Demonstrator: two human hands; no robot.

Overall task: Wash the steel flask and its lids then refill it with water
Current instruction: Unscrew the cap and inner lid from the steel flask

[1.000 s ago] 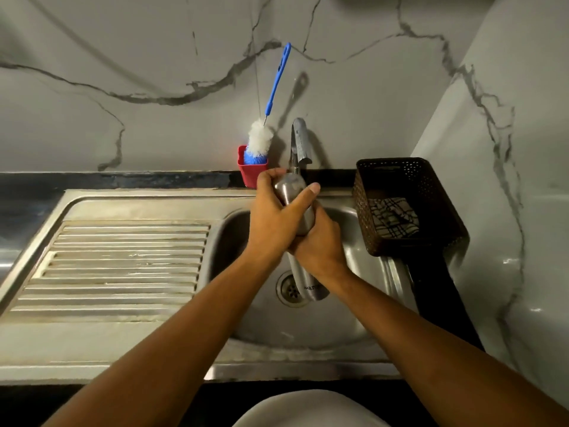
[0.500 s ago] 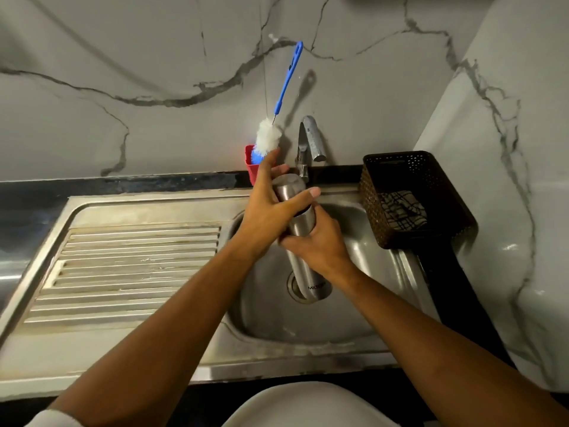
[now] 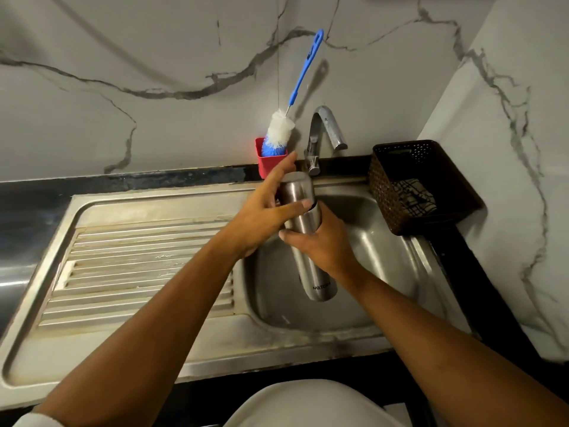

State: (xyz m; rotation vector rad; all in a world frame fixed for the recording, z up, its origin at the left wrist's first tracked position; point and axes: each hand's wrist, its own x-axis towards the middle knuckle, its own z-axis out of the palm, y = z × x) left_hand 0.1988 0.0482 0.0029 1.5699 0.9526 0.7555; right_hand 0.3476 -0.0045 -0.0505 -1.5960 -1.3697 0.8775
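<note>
Fingers of the left hand (image 3: 264,217) curl around the cap (image 3: 297,188) at the upper end of a steel flask (image 3: 311,257), thumb pressed across its front and index finger stretched up past its top toward the back edge of the sink (image 3: 154,349). The right hand (image 3: 320,245) is clamped around the flask's body just below, thumb lying across the front and the other fingers wrapped out of sight behind it. The flask hangs tilted over the basin (image 3: 385,272), cap end leaning away toward the tap (image 3: 326,131), base end nearer the front rim and clear of the basin floor; lettering shows near its base. Both forearms reach in from the front edge, the left crossing above the ribbed drainboard (image 3: 138,266), the right coming in over the basin's front right corner. The tap's spout curves over the back of the basin, with no water visible from it. Behind the sink's back edge, against the marble wall (image 3: 154,72), a red cup (image 3: 271,164) holds a blue-handled bottle brush (image 3: 295,97) that leans to the right. A dark woven basket (image 3: 421,186) sits at the sink's back right corner with a checked cloth (image 3: 415,197) inside.
</note>
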